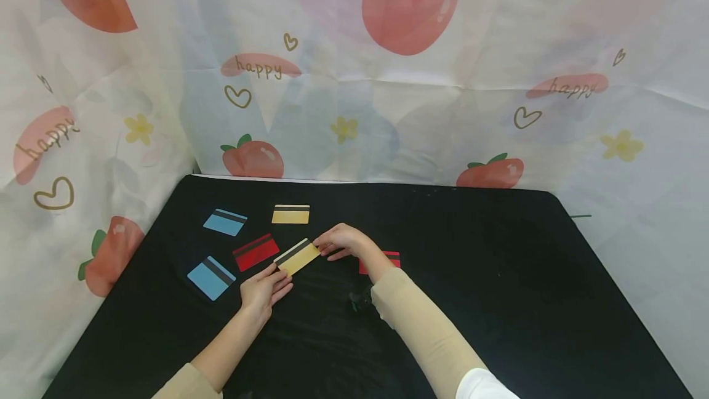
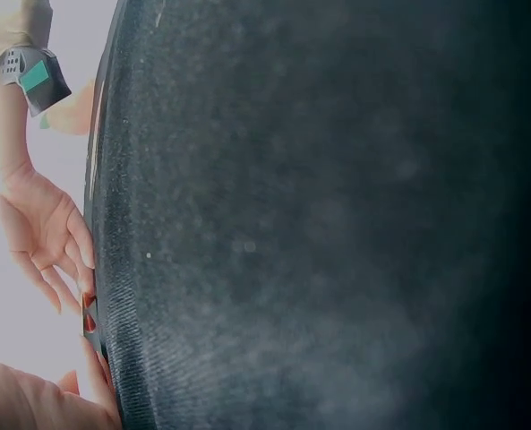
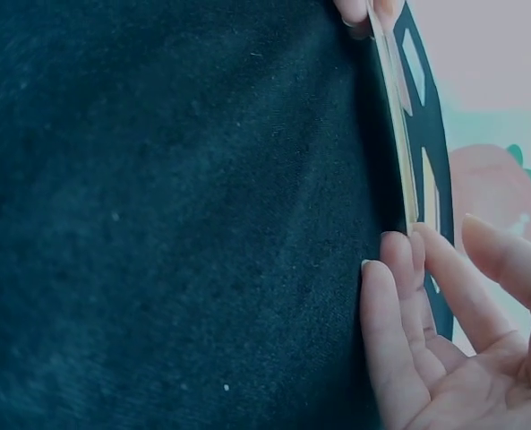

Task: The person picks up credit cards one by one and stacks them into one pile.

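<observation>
A yellow card [image 1: 299, 260] with a dark stripe is held slightly tilted over the black table. My left hand [image 1: 263, 292] pinches its lower left corner between thumb and fingers. At the card's far right end, the fingertips of my right hand [image 1: 346, 241] touch the edge. The right wrist view shows the card [image 3: 398, 125] edge-on, with the right thumb [image 3: 502, 255] apart from it. A red card [image 1: 256, 252] lies just beyond the left hand. Another red card [image 1: 394, 258] is partly hidden under the right wrist.
Two blue cards [image 1: 224, 221] [image 1: 212, 278] lie at the left of the black table [image 1: 498, 288]. A second yellow card [image 1: 290, 214] lies farther back. Behind the table hangs a printed cloth [image 1: 421, 122]. A small dark object [image 1: 360, 300] shows beside the right sleeve.
</observation>
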A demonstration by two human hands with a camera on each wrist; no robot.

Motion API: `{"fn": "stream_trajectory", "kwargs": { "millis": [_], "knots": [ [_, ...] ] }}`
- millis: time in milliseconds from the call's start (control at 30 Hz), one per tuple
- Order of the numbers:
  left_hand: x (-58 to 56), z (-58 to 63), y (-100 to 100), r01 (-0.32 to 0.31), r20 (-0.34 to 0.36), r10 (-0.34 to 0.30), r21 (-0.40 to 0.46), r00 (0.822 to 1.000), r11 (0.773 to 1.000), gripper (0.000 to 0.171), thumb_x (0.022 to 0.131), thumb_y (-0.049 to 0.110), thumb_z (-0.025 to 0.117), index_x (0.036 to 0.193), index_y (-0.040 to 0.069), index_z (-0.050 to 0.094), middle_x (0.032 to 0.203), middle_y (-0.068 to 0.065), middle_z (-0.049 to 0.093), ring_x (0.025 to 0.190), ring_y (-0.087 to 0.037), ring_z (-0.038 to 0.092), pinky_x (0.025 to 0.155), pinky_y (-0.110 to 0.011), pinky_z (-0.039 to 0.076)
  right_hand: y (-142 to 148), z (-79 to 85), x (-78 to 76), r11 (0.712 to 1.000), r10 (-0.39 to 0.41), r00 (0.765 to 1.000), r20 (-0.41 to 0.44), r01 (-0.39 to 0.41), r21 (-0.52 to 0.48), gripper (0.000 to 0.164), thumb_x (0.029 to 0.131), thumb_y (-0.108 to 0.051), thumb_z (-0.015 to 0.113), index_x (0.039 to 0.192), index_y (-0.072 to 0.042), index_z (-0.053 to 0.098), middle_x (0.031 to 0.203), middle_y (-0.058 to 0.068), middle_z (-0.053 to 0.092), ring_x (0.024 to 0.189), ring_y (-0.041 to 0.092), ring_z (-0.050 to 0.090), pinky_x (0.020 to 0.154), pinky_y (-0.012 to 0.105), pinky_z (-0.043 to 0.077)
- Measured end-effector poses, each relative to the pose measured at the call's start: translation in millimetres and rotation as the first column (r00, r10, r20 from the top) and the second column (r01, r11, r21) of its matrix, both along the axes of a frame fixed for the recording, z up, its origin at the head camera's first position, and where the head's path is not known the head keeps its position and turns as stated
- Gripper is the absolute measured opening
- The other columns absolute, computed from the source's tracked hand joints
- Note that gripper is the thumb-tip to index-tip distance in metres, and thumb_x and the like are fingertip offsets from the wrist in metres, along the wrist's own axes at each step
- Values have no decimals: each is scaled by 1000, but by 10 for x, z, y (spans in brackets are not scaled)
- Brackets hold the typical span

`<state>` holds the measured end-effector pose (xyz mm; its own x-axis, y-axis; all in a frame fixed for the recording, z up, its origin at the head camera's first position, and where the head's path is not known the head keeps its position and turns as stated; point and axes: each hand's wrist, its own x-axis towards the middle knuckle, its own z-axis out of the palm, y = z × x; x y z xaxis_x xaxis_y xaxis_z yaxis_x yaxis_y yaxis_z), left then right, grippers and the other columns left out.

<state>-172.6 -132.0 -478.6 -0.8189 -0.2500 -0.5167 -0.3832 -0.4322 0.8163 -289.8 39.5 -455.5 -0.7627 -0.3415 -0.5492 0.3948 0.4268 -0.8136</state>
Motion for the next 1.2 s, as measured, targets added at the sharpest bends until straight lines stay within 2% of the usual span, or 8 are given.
{"fn": "stream_trajectory", "kwargs": {
  "millis": [133, 400, 533, 800, 1000, 1200],
  "knots": [
    [-2, -9, -5, -13, 4, 13, 2, 1000, 1000, 54, 86, 1, 61, 136, -1, 40, 98, -12, 63, 74, -15, 68, 71, -31, 56, -5, -11, 13, 1000, -13, 1000, 2, 13, -2, 20, 84, -14, 65, 100, -2, 69, 78, 4, 65, 70, 13, 63, 68, 29, 57],
    [-6, -9, -15, -22, -9, 22, -10, 1000, 1000, 55, 85, -1, 61, 136, 2, 41, 97, -11, 62, 74, -16, 68, 70, -30, 56, 21, -21, 49, 999, -13, 1000, 27, 14, -47, 23, 82, -12, 68, 104, -5, 69, 84, 6, 69, 70, 15, 67, 66, 29, 57],
    [-10, -3, -17, -13, -20, 13, -15, 1000, 1000, 54, 86, -1, 60, 136, 3, 41, 95, -10, 63, 74, -15, 68, 70, -31, 56, 33, -25, 79, 996, -52, 997, 49, 55, -67, 24, 80, -9, 70, 103, -5, 70, 84, 9, 70, 69, 16, 68, 65, 29, 57],
    [-15, 37, 9, 19, -31, -20, -30, 999, 999, 53, 87, 1, 58, 137, 4, 41, 113, -21, 56, 74, -14, 68, 70, -30, 56, 43, -76, 96, 983, -161, 983, 84, 167, -73, 25, 76, -10, 73, 101, -7, 70, 83, 8, 70, 65, 13, 67, 63, 27, 57],
    [-35, 109, 20, 54, -50, -56, -49, 997, 997, 52, 88, 2, 58, 137, 4, 40, 117, -25, 53, 77, -16, 68, 71, -30, 56, 107, -50, 124, 977, -191, 977, 98, 199, -78, 27, 74, -10, 75, 101, -8, 71, 80, 7, 70, 63, 12, 67, 58, 23, 56],
    [-96, 167, 43, 89, -65, -93, -62, 993, 994, 50, 89, 3, 56, 137, 4, 41, 125, -27, 50, 81, -19, 68, 70, -29, 56, 188, 8, 180, 974, -201, 977, 64, 207, -98, 30, 76, -12, 74, 105, -7, 69, 80, 8, 70, 64, 13, 67, 61, 25, 56]
  ]
}}
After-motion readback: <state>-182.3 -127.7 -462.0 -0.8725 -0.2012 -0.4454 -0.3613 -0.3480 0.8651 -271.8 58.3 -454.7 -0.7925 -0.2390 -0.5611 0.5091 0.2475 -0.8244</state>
